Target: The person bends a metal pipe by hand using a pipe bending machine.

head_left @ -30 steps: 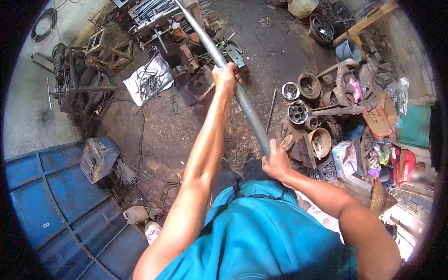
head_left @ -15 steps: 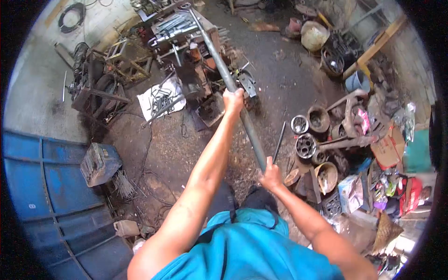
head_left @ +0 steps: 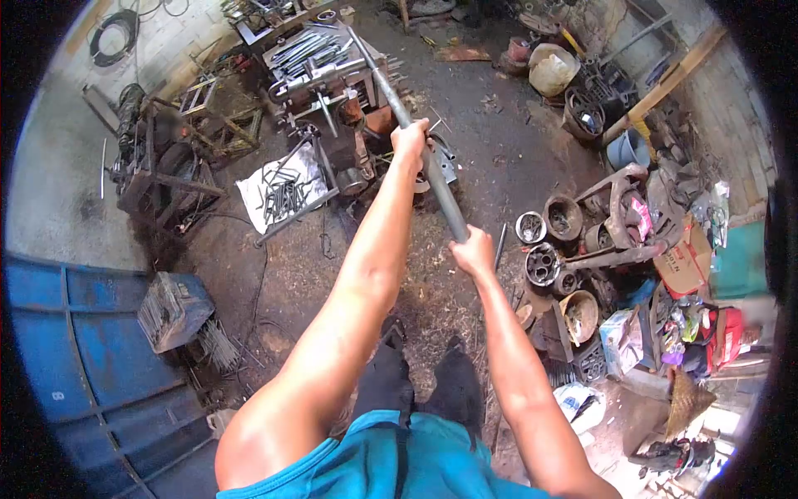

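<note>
A long grey metal pipe [head_left: 436, 183] slants away from me, from low right to far left. My left hand [head_left: 411, 141] is closed around its middle, arm stretched out. Around the near end of the pipe my right hand [head_left: 472, 251] is wrapped, with the arm straighter than the left is high. Beyond both hands, the far end of the pipe overlaps a workbench [head_left: 366, 62] in this view. A vise-like metal clamp [head_left: 320, 81] is mounted there, beside a pile of metal rods [head_left: 307, 51].
On the floor, a white sheet [head_left: 253, 200] holds short dark rods. Several tins and pots [head_left: 564, 218] crowd the right side with a cardboard box [head_left: 686, 258]. A blue metal panel [head_left: 108, 349] and a cut-open container [head_left: 179, 308] stand at left.
Both hands have moved forward, away from my body, still gripping the pipe. The right hand now sits at the pipe's near end, higher in view.
</note>
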The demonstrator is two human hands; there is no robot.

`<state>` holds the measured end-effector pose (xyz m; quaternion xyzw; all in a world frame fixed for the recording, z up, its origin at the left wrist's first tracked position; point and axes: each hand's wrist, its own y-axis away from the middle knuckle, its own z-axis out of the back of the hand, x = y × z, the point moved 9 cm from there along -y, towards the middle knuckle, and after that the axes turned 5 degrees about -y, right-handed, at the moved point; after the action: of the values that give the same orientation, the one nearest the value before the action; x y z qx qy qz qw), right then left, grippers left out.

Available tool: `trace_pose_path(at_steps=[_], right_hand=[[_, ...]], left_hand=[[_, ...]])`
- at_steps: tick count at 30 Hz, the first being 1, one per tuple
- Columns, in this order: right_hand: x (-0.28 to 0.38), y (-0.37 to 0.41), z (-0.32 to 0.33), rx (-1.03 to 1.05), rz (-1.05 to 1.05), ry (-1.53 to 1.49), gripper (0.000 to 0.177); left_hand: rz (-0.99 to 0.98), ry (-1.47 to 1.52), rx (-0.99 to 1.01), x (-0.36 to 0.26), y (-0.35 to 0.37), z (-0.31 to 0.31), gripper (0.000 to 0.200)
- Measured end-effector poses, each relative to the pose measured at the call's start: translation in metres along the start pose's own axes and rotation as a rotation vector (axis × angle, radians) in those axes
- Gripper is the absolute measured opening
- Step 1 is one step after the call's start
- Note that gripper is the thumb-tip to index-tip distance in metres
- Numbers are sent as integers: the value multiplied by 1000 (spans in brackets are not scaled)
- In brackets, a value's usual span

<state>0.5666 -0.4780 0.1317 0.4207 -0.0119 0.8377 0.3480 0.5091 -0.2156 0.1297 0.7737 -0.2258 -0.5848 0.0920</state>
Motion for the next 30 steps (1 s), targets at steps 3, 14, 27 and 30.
trace_pose_path(at_steps=[3, 14, 27, 30], right_hand=[[-8, -1, -4, -71, 23, -7, 33], [-9, -1, -6, -98, 143, 64, 39], [-9, 6, -9, -132, 207, -7, 43], [-27, -8, -20, -67, 108, 62, 46]], left_hand=[[-59, -55, -35, 0, 0, 2, 17], [-102, 38, -28, 0, -3, 1, 14], [-156, -91, -169, 3, 1, 11, 12], [-206, -104, -144, 4, -8, 10, 11]])
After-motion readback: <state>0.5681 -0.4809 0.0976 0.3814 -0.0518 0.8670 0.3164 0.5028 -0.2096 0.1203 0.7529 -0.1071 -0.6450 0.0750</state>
